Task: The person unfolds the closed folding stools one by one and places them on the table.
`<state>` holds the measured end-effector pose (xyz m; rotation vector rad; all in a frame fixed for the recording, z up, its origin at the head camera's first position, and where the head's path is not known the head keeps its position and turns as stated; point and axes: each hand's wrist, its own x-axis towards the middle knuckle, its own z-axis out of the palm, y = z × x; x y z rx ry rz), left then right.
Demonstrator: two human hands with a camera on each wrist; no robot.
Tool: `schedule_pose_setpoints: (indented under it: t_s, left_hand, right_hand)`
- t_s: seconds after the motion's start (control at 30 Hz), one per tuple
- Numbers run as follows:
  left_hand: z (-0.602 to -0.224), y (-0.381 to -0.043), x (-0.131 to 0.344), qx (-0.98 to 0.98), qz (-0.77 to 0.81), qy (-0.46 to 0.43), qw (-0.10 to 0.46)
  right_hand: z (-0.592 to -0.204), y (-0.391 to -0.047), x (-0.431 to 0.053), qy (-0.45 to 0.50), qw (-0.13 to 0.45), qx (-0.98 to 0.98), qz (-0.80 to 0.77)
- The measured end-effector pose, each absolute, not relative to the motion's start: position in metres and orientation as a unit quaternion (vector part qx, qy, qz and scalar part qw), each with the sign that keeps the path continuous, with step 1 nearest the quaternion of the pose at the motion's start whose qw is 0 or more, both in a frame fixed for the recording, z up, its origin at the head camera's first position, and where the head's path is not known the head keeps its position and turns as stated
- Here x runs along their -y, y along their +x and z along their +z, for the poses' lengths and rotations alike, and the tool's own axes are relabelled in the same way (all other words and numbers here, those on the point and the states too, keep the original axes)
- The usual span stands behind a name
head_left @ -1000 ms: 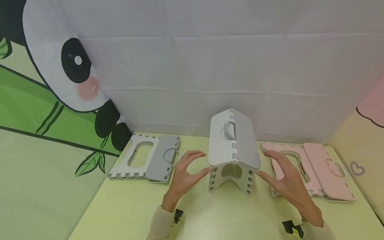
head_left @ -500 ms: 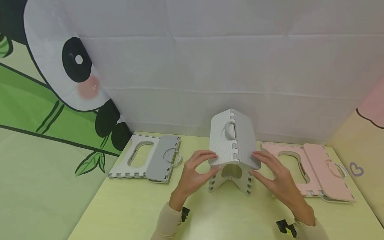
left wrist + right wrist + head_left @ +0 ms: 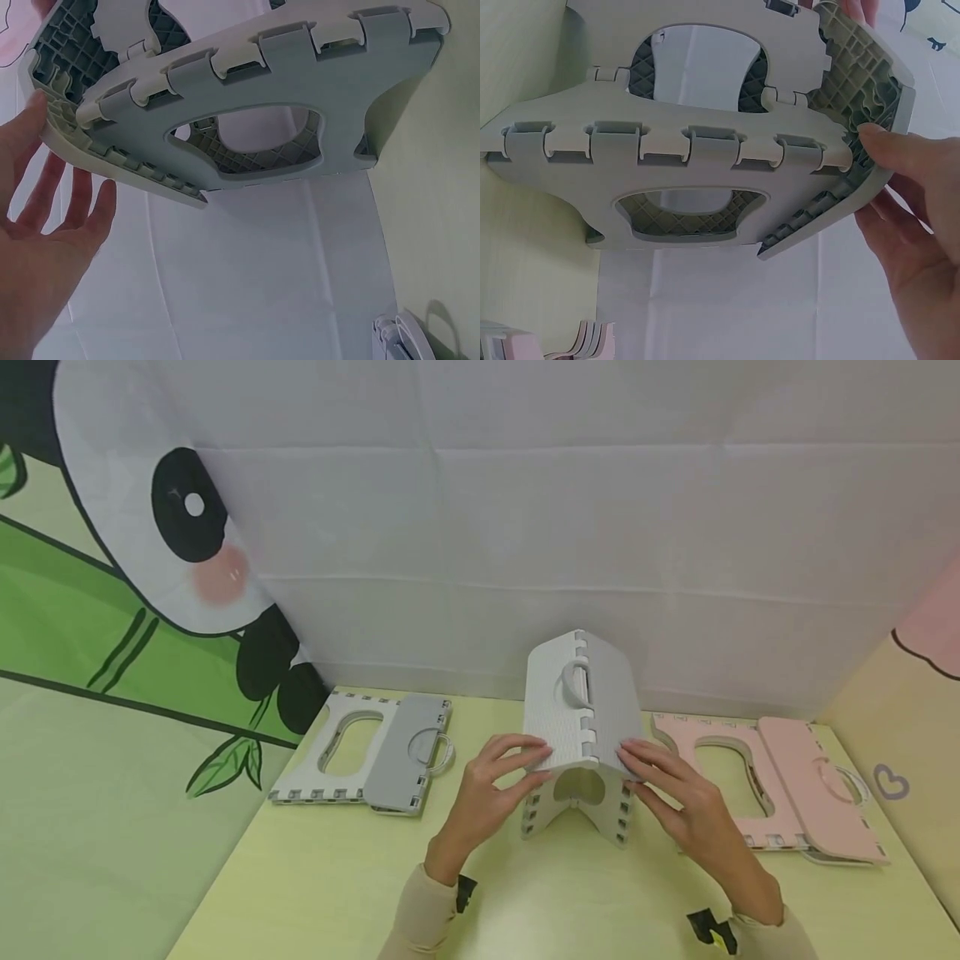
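Observation:
A white and grey folding step stool (image 3: 555, 702) stands partly unfolded at the table's middle, its two-panel top peaked like a roof and a loop handle on the ridge. My left hand (image 3: 483, 797) grips the near left edge of the top, fingers above and thumb below. On the opposite edge my right hand (image 3: 693, 810) pinches the grey panel the same way. In the right wrist view the thumb presses the ribbed underside of the stool (image 3: 697, 161). The left wrist view shows the stool's hinged side legs (image 3: 247, 97) spread partly apart.
To the left a folded white and grey stool (image 3: 382, 777) lies flat on the pale yellow table (image 3: 540, 910). A folded pink stool (image 3: 813, 785) lies to the right. A light cloth backdrop (image 3: 525, 527) rises behind the table's back edge.
Both hands have moved inward from either side of the stool and taken hold of its top's near edges. The stool itself looks unmoved.

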<state>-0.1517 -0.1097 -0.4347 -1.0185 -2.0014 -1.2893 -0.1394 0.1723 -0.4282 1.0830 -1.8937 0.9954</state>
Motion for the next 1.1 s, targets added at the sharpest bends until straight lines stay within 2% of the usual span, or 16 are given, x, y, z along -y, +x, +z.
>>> schedule_pose_setpoints:
  t_s: [1.1]
  left_hand:
    - [-0.431,-0.1547,0.1142,0.754,-0.403,-0.422,0.301]
  right_hand:
    - [-0.4273,-0.1433,-0.179,0.431,0.328,0.747,0.386]
